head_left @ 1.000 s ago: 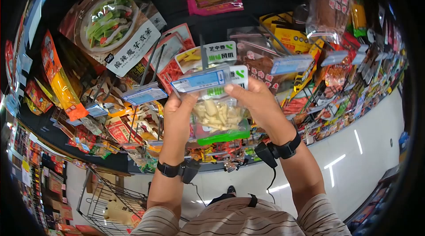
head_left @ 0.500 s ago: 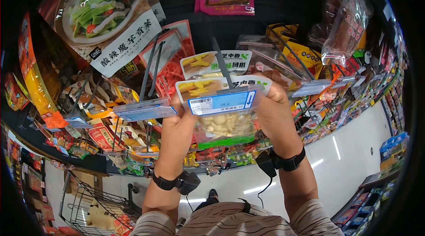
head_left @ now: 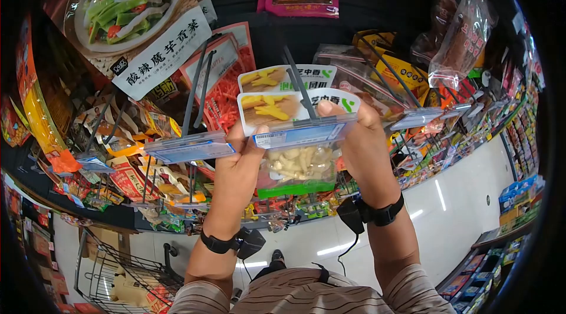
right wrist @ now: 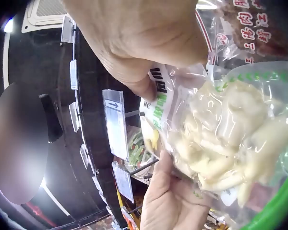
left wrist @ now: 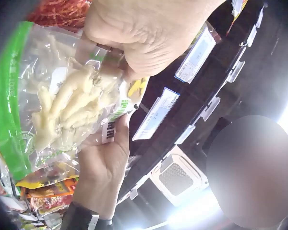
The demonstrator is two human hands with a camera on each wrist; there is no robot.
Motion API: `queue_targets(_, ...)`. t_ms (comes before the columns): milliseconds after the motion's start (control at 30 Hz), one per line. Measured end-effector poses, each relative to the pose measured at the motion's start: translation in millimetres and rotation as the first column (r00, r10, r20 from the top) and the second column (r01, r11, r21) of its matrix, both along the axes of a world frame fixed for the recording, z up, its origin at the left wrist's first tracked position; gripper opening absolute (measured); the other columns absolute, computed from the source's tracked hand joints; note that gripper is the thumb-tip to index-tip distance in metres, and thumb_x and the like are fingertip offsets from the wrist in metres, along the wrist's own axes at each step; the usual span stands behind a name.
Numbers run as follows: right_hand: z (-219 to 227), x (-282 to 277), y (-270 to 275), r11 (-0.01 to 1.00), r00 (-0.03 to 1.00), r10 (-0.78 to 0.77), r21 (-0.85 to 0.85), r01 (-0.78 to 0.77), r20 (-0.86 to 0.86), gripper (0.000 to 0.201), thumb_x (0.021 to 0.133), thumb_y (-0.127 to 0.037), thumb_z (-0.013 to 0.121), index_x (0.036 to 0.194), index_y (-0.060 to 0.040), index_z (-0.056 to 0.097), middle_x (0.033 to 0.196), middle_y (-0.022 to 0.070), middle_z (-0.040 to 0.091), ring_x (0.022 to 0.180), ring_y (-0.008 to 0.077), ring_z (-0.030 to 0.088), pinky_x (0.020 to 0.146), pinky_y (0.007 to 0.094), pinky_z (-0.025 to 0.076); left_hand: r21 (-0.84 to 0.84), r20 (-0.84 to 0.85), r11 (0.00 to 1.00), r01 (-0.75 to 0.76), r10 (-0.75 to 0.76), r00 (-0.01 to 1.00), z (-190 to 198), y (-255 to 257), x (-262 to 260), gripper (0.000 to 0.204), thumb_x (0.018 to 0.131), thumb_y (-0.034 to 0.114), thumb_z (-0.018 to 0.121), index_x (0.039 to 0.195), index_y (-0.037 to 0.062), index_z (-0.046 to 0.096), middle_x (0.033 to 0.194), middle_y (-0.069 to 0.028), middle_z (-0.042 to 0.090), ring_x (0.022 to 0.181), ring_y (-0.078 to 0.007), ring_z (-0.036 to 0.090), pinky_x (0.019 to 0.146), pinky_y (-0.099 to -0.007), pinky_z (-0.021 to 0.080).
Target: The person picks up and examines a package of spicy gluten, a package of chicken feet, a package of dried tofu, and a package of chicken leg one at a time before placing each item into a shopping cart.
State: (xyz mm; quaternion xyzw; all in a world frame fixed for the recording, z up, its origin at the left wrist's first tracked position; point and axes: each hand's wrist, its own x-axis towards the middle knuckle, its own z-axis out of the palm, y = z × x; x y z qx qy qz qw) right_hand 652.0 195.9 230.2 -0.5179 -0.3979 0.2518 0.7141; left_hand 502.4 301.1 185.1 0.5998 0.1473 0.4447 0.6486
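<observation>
While both hands (head_left: 236, 166) (head_left: 368, 146) grip it, the pouch (head_left: 299, 163) (green-edged) sits slightly higher.

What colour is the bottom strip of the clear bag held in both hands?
The strip is bright green, clearest in the left wrist view.

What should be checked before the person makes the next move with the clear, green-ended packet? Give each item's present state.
1. Left hand holding the packet: ok, at its left side.
2. Right hand holding it too: ok, at its right side.
3. Printed header uppermost, green end down: ok.
4. Price tag out of the way: not ok, it overlaps the packet in the head view.
5. Header hole free of the black hook: cannot tell, the hole is not clearly visible.
</observation>
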Motion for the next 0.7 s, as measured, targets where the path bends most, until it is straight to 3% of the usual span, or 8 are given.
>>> queue_targets(100, 5.8, 2.2, 5.0, 0.998, 1.0, -0.002, -0.058, 0.002, -0.006, 0.026, 0.095, -0.022, 0.063, 0.111, -0.0013, 0.067, 0.094, 0.0004, 0.068, 0.085, 0.0066, 0.06, 0.075, 0.0239, 0.049, 0.157, -0.084, 0.985, -0.072, 0.086, 0.993, -14.9, 11.9, 4.2, 0.023, 0.099, 0.013, 0.057, 0.119, 0.001, 0.057, 0.107, -0.0047, 0.065, 0.096, -0.0091, 0.056, 0.085, -0.0258, 0.046)
queue_targets(267, -5.2, 16.1, 25.6, 1.0, 0.999, 0.026, 0.005, -0.025, -0.032, 0.027, 0.094, -0.021, 0.062, 0.111, -0.0009, 0.065, 0.093, 0.0022, 0.068, 0.082, 0.0085, 0.061, 0.074, 0.0257, 0.05, 0.104, -0.25, 0.993, 0.062, -0.034, 0.968, -33.6, 26.4, 4.0, 0.035, 0.093, 0.013, 0.061, 0.125, 0.0035, 0.05, 0.104, -0.0061, 0.066, 0.091, -0.0126, 0.06, 0.081, -0.0287, 0.049)
queue_targets(367, -17.0, 33.8, 47.5, 0.999, 0.997, 0.021, 0.028, -0.019, -0.069, 0.028, 0.093, -0.021, 0.063, 0.112, -0.0003, 0.065, 0.093, 0.0045, 0.068, 0.079, 0.0099, 0.062, 0.073, 0.027, 0.05, 0.071, -0.409, 0.995, 0.07, -0.035, 0.912, -20.5, 25.7, 4.1, 0.046, 0.09, 0.016, 0.064, 0.131, 0.0052, 0.044, 0.106, -0.0086, 0.067, 0.093, -0.0161, 0.063, 0.083, -0.0312, 0.049)
queue_targets(400, -14.6, 32.3, 52.3, 0.995, 0.989, 0.059, 0.085, -0.048, -0.132, 0.029, 0.092, -0.022, 0.063, 0.111, 0.0005, 0.065, 0.093, 0.0067, 0.069, 0.079, 0.0112, 0.063, 0.071, 0.0279, 0.051, 0.112, -0.44, 0.992, 0.054, 0.001, 0.898, -19.1, 27.8, 5.4, 0.044, 0.09, 0.019, 0.064, 0.127, 0.0035, 0.047, 0.103, -0.0098, 0.067, 0.091, -0.0167, 0.063, 0.082, -0.0315, 0.049)
queue_targets(467, -12.8, 36.0, 60.3, 1.0, 0.992, 0.009, 0.022, -0.007, -0.126, 0.029, 0.092, -0.021, 0.063, 0.11, 0.001, 0.065, 0.093, 0.0072, 0.069, 0.079, 0.0119, 0.063, 0.072, 0.0284, 0.051, 0.233, -0.466, 0.972, 0.013, 0.1, 0.879, -28.4, 38.1, 10.2, 0.039, 0.089, 0.029, 0.065, 0.111, -0.0021, 0.059, 0.093, -0.0125, 0.068, 0.085, -0.0173, 0.062, 0.078, -0.0316, 0.048)
queue_targets(567, -16.6, 45.5, 74.1, 0.999, 0.998, -0.039, 0.014, 0.04, -0.053, 0.027, 0.091, -0.02, 0.063, 0.108, 0.0012, 0.066, 0.093, 0.0074, 0.069, 0.079, 0.0132, 0.063, 0.072, 0.0299, 0.05, 0.306, -0.439, 0.952, -0.023, 0.162, 0.884, -37.7, 48.7, 19.2, 0.044, 0.089, 0.032, 0.064, 0.115, -0.0016, 0.056, 0.095, -0.0139, 0.067, 0.086, -0.0206, 0.061, 0.079, -0.0338, 0.047)
queue_targets(600, -14.2, 45.7, 75.5, 0.998, 0.998, -0.058, 0.008, 0.058, -0.009, 0.027, 0.092, -0.02, 0.063, 0.108, 0.001, 0.066, 0.093, 0.0072, 0.069, 0.078, 0.0133, 0.063, 0.072, 0.0301, 0.05, 0.257, -0.478, 0.966, 0.023, 0.106, 0.872, -34.1, 51.4, 18.2, 0.053, 0.089, 0.028, 0.065, 0.129, 0.0011, 0.045, 0.107, -0.0156, 0.065, 0.097, -0.0237, 0.062, 0.085, -0.0343, 0.047)
queue_targets(700, -12.6, 50.2, 86.2, 0.993, 0.99, -0.12, 0.028, 0.118, 0.077, 0.024, 0.092, -0.02, 0.062, 0.104, 0.0002, 0.067, 0.088, 0.0063, 0.068, 0.075, 0.0138, 0.061, 0.07, 0.0304, 0.049, 0.237, -0.546, 0.971, 0.031, 0.107, 0.831, -21.0, 50.4, 20.8, 0.058, 0.088, 0.02, 0.065, 0.138, 0.0032, 0.04, 0.12, -0.016, 0.063, 0.11, -0.0247, 0.063, 0.094, -0.0353, 0.047)
